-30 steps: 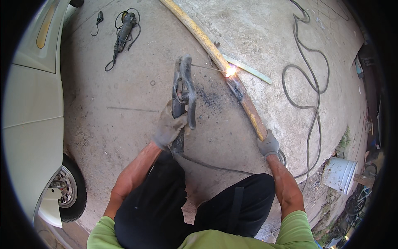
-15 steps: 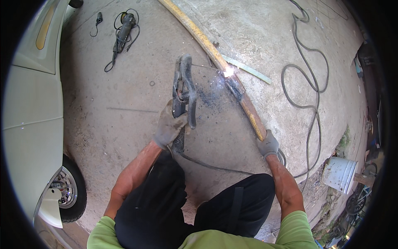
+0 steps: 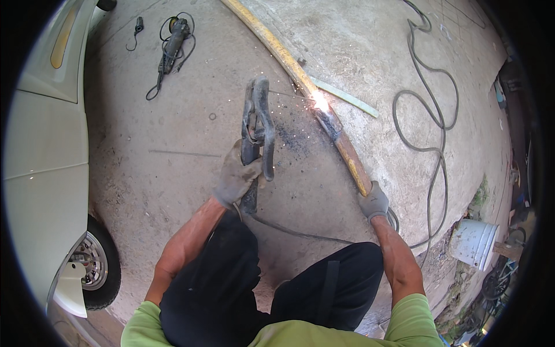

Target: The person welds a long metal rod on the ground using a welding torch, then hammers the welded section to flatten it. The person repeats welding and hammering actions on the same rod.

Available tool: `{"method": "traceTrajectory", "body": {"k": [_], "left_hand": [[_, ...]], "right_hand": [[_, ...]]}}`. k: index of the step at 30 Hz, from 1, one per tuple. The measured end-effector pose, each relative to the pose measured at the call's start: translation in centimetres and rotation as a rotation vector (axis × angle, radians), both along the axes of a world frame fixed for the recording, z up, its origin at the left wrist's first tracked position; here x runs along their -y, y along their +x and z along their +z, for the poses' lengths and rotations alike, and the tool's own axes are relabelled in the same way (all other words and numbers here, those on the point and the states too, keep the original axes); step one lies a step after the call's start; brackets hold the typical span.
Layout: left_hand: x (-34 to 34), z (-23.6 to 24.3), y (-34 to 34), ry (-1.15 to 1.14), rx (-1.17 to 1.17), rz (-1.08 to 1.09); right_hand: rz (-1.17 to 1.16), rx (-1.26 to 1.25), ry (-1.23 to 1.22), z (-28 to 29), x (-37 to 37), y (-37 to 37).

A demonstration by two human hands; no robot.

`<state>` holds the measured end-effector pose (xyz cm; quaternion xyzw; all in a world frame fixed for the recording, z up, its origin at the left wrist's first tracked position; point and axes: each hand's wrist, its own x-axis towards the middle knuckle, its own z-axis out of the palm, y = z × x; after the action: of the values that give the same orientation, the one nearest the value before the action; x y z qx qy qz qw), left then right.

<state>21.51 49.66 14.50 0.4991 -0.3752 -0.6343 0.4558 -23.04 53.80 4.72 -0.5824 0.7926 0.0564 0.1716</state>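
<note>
My left hand [image 3: 236, 178], in a grey glove, grips a dark welding electrode holder [image 3: 257, 124] that points away from me. A thin rod runs from its jaws to a bright arc with sparks [image 3: 319, 101] on a long yellowish metal bar [image 3: 300, 75] lying on the concrete. My right hand [image 3: 374, 202], also gloved, holds the near end of that bar. A dark scorched patch sits on the bar just below the arc. A cable trails from the holder back past my knees.
A white car with a wheel [image 3: 92, 263] stands at the left. An angle grinder with its cord [image 3: 173, 40] lies at the far left. A black cable [image 3: 430, 121] loops at the right. A white bucket [image 3: 474, 243] sits at the lower right. A pale strip [image 3: 347, 98] lies beside the bar.
The arc has crept slightly up the bar. Both hands stay almost where they were.
</note>
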Motion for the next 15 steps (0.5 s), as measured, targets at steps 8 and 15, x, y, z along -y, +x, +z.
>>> {"method": "traceTrajectory", "body": {"k": [8,15], "left_hand": [[-0.1,-1.4,0.2,-0.02,-0.043,0.008],[-0.1,-1.2,0.4,-0.015,-0.036,-0.022]], "right_hand": [[-0.009,-0.007,0.021,0.3,0.1,0.3],[0.002,-0.007,0.011,-0.1,0.0,-0.2]]}}
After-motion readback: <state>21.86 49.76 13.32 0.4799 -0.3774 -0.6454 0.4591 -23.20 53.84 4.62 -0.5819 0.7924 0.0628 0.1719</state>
